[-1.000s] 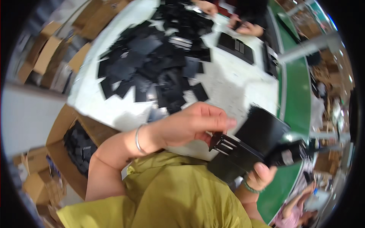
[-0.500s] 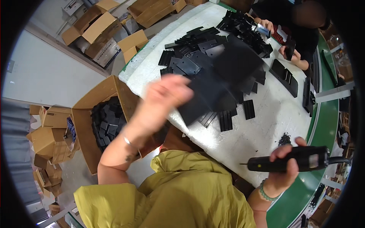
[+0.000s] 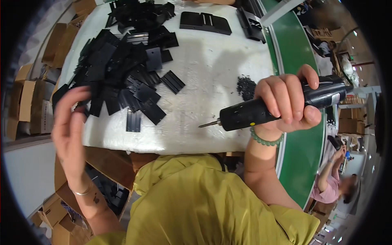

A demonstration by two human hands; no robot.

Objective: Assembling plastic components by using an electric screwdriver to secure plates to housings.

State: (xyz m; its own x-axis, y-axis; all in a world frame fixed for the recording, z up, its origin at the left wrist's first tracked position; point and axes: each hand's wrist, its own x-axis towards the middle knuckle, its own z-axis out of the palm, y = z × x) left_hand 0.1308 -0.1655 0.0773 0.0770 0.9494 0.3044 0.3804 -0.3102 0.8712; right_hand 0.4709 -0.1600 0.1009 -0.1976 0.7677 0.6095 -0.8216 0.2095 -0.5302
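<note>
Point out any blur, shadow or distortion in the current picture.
Head view: the left hand is smeared, while the black screwdriver in the right hand looks fairly crisp; head view: soft grey shadows fall across the white tabletop; head view: fisheye bending curves straight edges near the rim, and corners go black.

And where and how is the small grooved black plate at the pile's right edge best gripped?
I'd take the grooved plate by its two long edges, coming from the right: it lies flat, its right end pointing away from the pile.
</note>
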